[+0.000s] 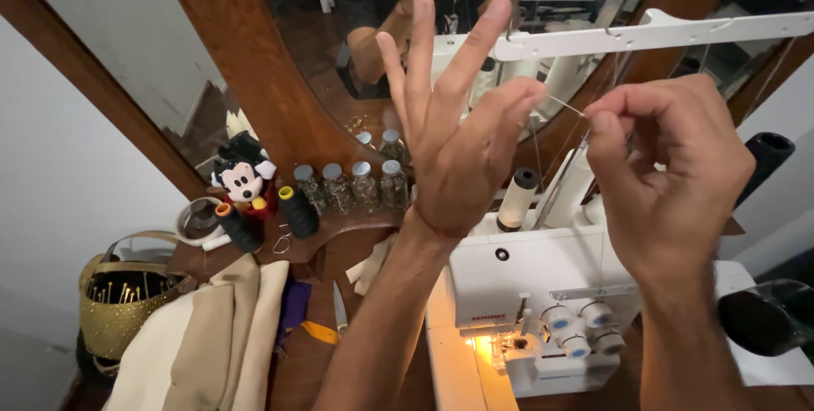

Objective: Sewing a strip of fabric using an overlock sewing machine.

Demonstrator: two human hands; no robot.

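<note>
My left hand (462, 135) is raised in front of the mirror, thumb and forefinger pinched on a thin white thread (565, 106), the other fingers spread upward. My right hand (666, 169) pinches the same thread a short way to the right, so the thread is stretched taut between both hands. Below them stands a white overlock sewing machine (526, 292) with its lamp lit and several tension dials (581, 330). A pale thread cone (517, 199) sits on the machine behind my left hand. The white thread guide bar (678, 31) runs across above my hands.
An oval wood-framed mirror (254, 63) reflects the person. Small glass jars (365, 184), black thread spools (297, 212) and a cartoon mouse plush (243, 178) line the shelf. Beige cloth (212, 343), scissors (339, 309) and a gold basket (123, 309) lie at left. A black cone (767, 156) stands at right.
</note>
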